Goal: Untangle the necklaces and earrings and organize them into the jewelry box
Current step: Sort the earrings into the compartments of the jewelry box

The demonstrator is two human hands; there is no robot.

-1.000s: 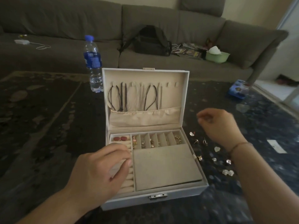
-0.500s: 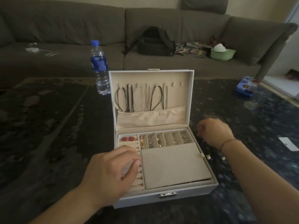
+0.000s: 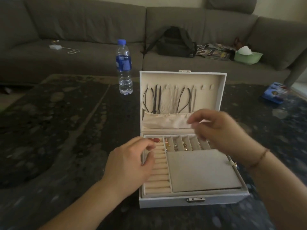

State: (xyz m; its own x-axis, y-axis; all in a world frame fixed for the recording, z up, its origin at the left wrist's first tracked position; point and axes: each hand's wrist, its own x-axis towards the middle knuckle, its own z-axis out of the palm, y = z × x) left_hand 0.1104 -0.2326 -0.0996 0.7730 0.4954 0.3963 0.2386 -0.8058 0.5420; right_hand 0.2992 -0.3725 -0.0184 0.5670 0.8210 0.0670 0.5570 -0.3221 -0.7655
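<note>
Near the table's front edge sits the open jewelry box. Blur hides whatever the right hand pinches, its grip unclear. The left hand curls on the ring rolls. Dark necklaces hang in the lid.

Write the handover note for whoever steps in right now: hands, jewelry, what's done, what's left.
Left hand: fingers curled at the ring rolls by the jewelry box's left edge; a grip can't be confirmed.
Right hand: blurred above the small compartments, fingers pinched; what it holds is not visible.
Done: cord necklaces hang on the lid hooks; red earrings and several gold pieces sit in the back compartments.
Left: place any remaining earrings; the grey pad is bare.
</note>
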